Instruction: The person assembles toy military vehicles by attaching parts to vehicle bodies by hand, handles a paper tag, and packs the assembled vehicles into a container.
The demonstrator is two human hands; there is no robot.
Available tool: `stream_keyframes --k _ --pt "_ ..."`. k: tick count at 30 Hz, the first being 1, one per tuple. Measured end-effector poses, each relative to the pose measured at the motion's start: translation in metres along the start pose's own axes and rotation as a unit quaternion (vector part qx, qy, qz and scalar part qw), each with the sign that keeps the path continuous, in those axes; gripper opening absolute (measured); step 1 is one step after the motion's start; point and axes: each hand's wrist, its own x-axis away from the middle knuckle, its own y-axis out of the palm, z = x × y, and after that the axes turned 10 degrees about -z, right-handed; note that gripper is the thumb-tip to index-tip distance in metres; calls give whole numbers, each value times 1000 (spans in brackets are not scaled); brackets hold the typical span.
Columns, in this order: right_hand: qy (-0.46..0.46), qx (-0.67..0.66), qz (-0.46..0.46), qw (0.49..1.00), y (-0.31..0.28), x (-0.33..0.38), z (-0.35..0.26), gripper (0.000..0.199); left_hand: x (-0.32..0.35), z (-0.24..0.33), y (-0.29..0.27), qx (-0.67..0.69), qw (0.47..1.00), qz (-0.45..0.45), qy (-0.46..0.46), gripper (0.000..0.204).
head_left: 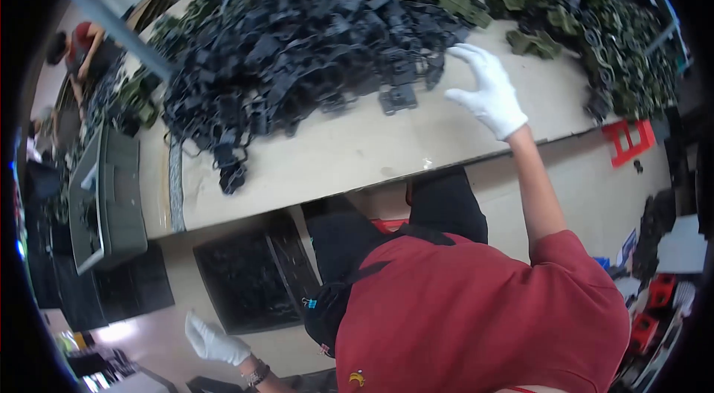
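On pale surface (pixel 357 151), upper centre: big heap of black plastic parts (pixel 312 43), w/ green parts (pixel 535 42) mixed in toward far right edge. Right hand (pixel 487 92), white glove, fingers spread, grip open, holding nothing; fingertips just beside heap's near right edge. One loose black part (pixel 399 98) lies apart from heap, left of that hand. Left hand (pixel 214 341), white glove, low at bottom left, well apart from surface, fingers loosely open, nothing in grip. Green crate (pixel 111 200) off surface's left end. Red stool (pixel 629 142) at right.
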Motion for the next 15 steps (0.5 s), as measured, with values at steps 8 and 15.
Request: stream_keyframes --k 8,15 --pt "65 4 14 998 39 -13 -5 44 55 120 179 6 824 -423 376 10" --pt "161 88 165 969 30 -60 102 44 102 159 242 124 696 -489 511 14"
